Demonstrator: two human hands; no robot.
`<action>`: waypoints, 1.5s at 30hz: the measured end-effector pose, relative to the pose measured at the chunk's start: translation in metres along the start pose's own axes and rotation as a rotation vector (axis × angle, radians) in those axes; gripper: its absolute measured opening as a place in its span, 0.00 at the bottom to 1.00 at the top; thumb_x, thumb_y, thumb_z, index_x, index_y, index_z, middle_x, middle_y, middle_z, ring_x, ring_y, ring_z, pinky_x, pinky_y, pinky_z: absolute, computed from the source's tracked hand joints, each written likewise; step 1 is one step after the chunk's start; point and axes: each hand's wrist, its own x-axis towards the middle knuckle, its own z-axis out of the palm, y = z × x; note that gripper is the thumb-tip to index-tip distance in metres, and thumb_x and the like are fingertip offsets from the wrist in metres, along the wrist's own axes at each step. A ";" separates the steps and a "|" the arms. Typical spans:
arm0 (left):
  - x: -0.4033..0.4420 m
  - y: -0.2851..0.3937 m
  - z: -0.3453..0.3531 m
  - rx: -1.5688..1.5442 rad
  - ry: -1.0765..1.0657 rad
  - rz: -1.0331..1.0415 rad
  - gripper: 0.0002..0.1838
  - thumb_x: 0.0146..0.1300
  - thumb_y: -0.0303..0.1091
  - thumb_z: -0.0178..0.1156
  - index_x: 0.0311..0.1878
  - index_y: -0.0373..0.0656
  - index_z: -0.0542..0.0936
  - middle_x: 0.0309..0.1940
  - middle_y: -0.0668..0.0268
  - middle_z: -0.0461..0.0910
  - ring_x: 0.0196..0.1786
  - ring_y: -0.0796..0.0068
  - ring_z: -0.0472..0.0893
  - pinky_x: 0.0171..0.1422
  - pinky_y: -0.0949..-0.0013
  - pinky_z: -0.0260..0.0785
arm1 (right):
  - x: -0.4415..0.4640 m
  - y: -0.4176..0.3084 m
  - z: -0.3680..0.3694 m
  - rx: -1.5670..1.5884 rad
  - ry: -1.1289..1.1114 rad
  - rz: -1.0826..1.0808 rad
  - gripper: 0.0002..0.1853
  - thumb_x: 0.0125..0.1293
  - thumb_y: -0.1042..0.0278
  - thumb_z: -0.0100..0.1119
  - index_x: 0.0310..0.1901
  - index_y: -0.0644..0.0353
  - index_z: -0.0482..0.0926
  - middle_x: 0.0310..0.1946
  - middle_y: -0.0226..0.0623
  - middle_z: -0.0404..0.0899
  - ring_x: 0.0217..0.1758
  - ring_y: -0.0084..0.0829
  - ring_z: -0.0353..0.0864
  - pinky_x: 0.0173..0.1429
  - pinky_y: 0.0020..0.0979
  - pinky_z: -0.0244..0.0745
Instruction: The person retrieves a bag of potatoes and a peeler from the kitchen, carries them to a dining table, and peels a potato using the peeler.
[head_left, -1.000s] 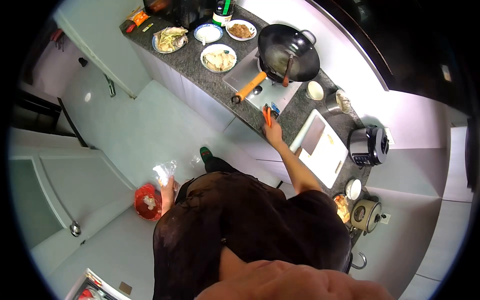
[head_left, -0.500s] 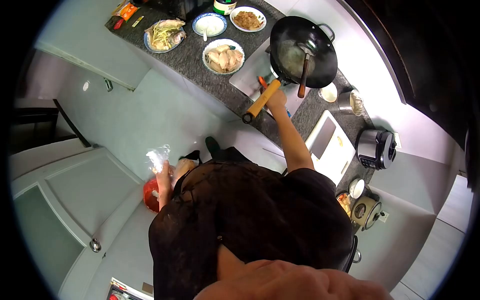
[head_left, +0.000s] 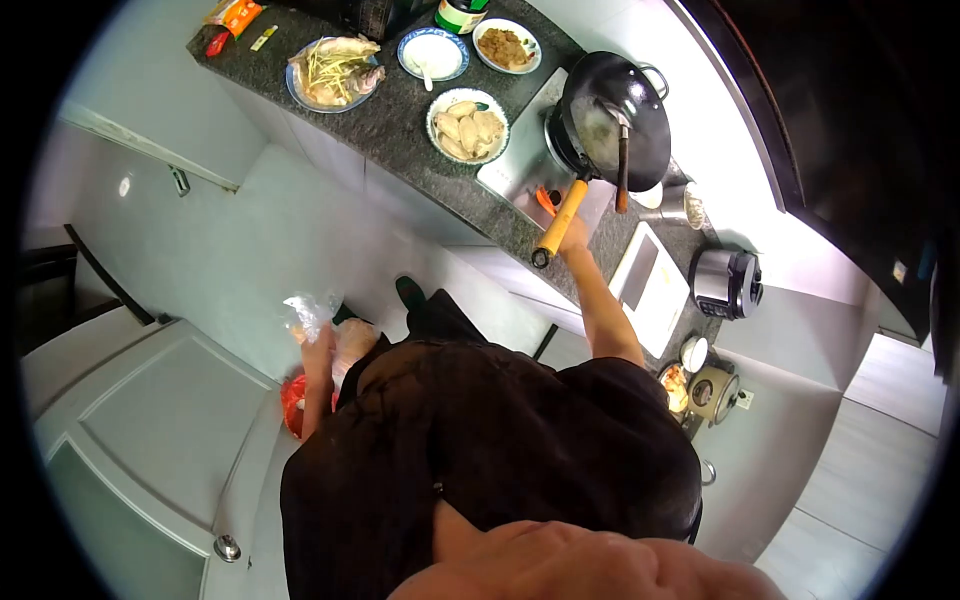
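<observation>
My left hand (head_left: 316, 352), low at the left over the floor, has its fingers closed on a crumpled clear plastic bag (head_left: 311, 312). A red bag-lined bin (head_left: 293, 403) is just below that forearm. My right hand (head_left: 574, 236) reaches to the front edge of the steel stove (head_left: 518, 178). The wok's yellow handle (head_left: 563, 222) hides its fingers, so their grip does not show. The black wok (head_left: 640, 120) sits on the burner with pale liquid inside. A wooden-handled spatula (head_left: 622, 165) leans in it.
Left of the stove stand a bowl of chicken wings (head_left: 468, 128), a fish plate (head_left: 335, 75), a white-powder plate (head_left: 433, 54) and a brown-food bowl (head_left: 506, 47). To the right are a white cutting board (head_left: 655, 290), a pressure cooker (head_left: 726, 283) and a rice cooker (head_left: 714, 394).
The view has shifted, so the wok and counter sit a little lower and further right. My left hand still holds the plastic bag; my right hand stays by the stove front.
</observation>
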 end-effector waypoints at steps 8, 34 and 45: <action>0.033 0.011 -0.060 -0.148 0.012 0.012 0.15 0.66 0.40 0.58 0.24 0.44 0.75 0.20 0.75 0.68 0.23 0.84 0.66 0.28 0.73 0.56 | -0.111 -0.050 0.016 -0.104 -0.027 0.347 0.25 0.57 0.68 0.56 0.59 0.53 0.68 0.40 0.51 0.78 0.46 0.55 0.78 0.49 0.47 0.73; 0.124 0.115 -0.316 -0.531 0.314 0.135 0.23 0.63 0.49 0.61 0.16 0.46 0.72 0.15 0.71 0.68 0.22 0.79 0.67 0.29 0.71 0.58 | -0.034 -0.326 0.265 -0.301 -0.987 -0.307 0.14 0.56 0.61 0.59 0.40 0.61 0.81 0.34 0.48 0.83 0.39 0.46 0.83 0.44 0.43 0.76; 0.233 0.261 -0.510 -0.614 0.562 0.160 0.21 0.64 0.48 0.60 0.19 0.46 0.74 0.16 0.70 0.70 0.22 0.78 0.69 0.30 0.71 0.59 | 0.108 -0.763 0.407 -0.221 -1.113 -0.695 0.10 0.57 0.64 0.55 0.34 0.62 0.79 0.22 0.39 0.81 0.26 0.35 0.81 0.32 0.38 0.75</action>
